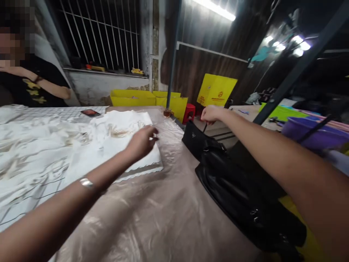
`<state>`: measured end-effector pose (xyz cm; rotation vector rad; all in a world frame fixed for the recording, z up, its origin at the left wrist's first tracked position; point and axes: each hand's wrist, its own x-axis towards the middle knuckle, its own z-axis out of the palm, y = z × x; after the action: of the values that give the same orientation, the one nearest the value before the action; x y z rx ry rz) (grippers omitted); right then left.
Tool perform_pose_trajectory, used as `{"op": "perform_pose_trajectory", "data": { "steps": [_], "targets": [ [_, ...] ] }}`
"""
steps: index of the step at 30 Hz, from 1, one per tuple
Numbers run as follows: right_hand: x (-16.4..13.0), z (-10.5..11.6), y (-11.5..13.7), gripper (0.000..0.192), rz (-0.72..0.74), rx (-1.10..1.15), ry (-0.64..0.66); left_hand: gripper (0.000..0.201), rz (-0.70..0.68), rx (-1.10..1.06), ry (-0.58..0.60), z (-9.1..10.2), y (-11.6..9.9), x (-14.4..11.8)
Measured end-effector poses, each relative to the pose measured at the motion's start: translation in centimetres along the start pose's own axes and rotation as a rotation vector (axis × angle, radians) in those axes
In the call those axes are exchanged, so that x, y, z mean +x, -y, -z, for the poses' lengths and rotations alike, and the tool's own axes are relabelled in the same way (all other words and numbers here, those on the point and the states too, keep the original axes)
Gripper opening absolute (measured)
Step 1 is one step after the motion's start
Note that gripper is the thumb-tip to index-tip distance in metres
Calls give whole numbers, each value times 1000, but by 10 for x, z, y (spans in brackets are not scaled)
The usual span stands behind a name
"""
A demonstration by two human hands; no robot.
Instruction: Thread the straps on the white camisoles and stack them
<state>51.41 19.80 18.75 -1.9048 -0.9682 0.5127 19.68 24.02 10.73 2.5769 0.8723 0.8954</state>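
Note:
My left hand [143, 141] reaches over a stack of white fabric pieces [109, 145] on a table covered with shiny beige plastic sheeting [152, 214]. Its fingers are pinched together above the stack's right edge; whether they grip anything is unclear. My right hand [210, 113] is stretched out to the far right end of the table, fingers closed on a thin black strap of a black bag [231, 178] that lies at the table's right edge.
Crumpled white fabric [29, 145] covers the table's left side, with a dark phone [90, 112] on it. Another person in a black shirt [24, 83] stands at the far left. Yellow boxes [136, 97], a red stool [189, 112] and a purple tub [308, 131] lie beyond.

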Motion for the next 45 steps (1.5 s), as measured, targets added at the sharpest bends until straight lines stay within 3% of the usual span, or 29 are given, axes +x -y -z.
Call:
{"op": "perform_pose_trajectory", "data": {
  "steps": [3,5,7,9,13,18,22,28,32,36,41,45],
  "targets": [
    [-5,16,-33,14,-151,-205,119,27,-192,-81,88,-76,-53,43],
    [-9,15,-49,24,-183,-305,178,37,-259,-86,167,-114,-77,65],
    [-10,11,-59,30,-164,-376,192,45,-295,-79,245,-138,-88,81],
    [-9,6,-63,30,-116,-412,174,49,-302,-53,262,-150,-88,92],
    [-7,-2,-64,20,-53,-391,171,50,-315,2,195,-152,-75,108],
    [-8,-3,-55,17,-52,-355,284,27,-334,-22,211,-149,-63,121],
    [-12,-5,-48,15,-10,-551,362,16,-326,-117,196,-158,-55,124],
    [-17,-10,-48,29,63,-858,166,18,-421,-195,195,-159,-44,123],
    [-18,-4,-52,23,114,-1006,36,20,-503,-206,206,-153,-30,113],
    [-22,0,-49,27,159,-1116,-36,15,-496,-207,156,-150,-23,103],
    [-26,-14,-34,28,314,-1272,112,17,-472,-164,141,-150,-34,103],
    [-12,-35,-32,22,231,-1275,241,19,-444,-153,146,-148,-38,102]
  ]
}}
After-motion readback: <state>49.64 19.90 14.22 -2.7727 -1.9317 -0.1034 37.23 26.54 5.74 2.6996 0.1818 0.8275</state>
